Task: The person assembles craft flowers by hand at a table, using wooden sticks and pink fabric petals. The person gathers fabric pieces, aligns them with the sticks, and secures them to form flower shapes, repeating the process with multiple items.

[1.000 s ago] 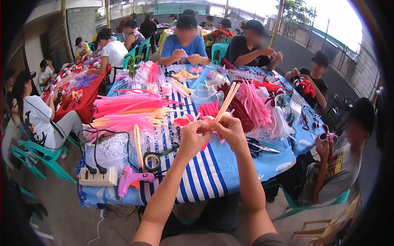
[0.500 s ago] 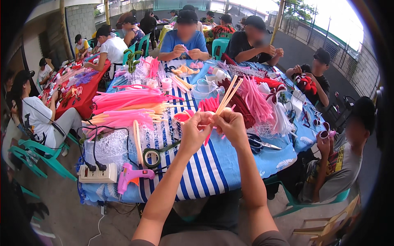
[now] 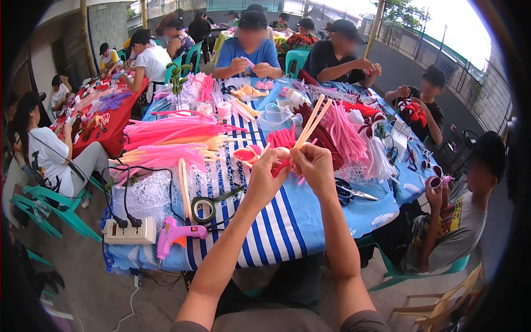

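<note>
My left hand [image 3: 265, 180] and my right hand [image 3: 314, 169] meet above the blue-and-white striped tablecloth [image 3: 276, 232]. Together they pinch a small pink piece [image 3: 281, 166] with a bundle of thin pale sticks [image 3: 311, 123] that rises up and to the right from my fingers. Bunches of pink and peach fuzzy stems [image 3: 168, 138] lie on the table to the left. Scissors [image 3: 347, 191] rest just right of my right hand.
A pink glue gun [image 3: 174, 235], a white power strip [image 3: 130, 232], a tape roll [image 3: 203, 209] and white netting [image 3: 146, 193] lie at the near left. Several people sit around the table and at a red table [image 3: 105, 119] to the left. Teal chairs [image 3: 41, 207] stand at left.
My joined hands with the sticks have stayed almost in place; the view has shifted slightly, and my fingers have worked a little on the pink piece.
</note>
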### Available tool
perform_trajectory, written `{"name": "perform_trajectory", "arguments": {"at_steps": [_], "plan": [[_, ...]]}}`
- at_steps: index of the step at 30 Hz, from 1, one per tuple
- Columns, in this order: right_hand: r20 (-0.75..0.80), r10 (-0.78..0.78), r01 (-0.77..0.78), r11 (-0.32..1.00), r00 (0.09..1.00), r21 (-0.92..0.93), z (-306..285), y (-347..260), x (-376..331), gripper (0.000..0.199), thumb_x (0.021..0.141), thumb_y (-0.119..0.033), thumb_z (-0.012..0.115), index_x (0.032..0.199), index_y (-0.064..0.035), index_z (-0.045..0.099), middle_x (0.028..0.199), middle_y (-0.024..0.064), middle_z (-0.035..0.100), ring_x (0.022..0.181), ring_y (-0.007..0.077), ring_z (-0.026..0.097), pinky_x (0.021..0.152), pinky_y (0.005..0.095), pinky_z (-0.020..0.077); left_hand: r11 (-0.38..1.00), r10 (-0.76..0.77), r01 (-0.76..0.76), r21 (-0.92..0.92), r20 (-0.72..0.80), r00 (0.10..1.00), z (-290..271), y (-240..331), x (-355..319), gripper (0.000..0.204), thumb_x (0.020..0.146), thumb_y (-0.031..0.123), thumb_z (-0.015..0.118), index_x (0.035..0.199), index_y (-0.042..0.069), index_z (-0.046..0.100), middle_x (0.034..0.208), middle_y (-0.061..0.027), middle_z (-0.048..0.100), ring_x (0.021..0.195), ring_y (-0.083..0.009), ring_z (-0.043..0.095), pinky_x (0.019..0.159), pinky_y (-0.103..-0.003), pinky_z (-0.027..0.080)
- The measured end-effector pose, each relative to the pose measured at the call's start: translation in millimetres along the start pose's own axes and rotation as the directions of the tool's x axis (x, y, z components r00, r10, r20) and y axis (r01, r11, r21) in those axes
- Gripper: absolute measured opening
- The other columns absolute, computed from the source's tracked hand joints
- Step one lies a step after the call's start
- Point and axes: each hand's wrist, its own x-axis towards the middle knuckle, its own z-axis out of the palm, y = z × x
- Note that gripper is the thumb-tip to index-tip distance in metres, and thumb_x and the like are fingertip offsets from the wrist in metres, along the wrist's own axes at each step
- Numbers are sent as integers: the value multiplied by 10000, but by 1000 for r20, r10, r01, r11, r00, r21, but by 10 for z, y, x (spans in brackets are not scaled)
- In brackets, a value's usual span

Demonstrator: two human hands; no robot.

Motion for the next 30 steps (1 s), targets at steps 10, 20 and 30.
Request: {"name": "perform_trajectory", "arguments": {"at_steps": [10,20,30], "plan": [[-61,14,-9,997,998,79,55,4,-73,207,857,-139,660,734,28,657,569,22,592,480,52,518,433,210,393,999,-32,31,18,35,999,-40,-33,5,130,848,-16,628,970,-6,584,858,-58,659,767,-92,639,669,-213,507],[-87,-47,55,994,995,91,142,2,-84,234,862,-155,661,708,21,645,549,5,561,480,40,500,440,197,368,993,-101,107,44,-117,988,-41,63,11,123,857,53,637,949,-27,651,776,-74,674,705,-102,637,651,-234,500],[-47,-21,28,986,999,167,195,90,-193,114,839,-81,674,824,24,633,652,2,607,543,34,522,468,176,388,993,-15,31,115,-137,990,-51,-49,8,118,869,47,623,957,-25,657,763,-59,674,676,-79,623,635,-224,497]]}}
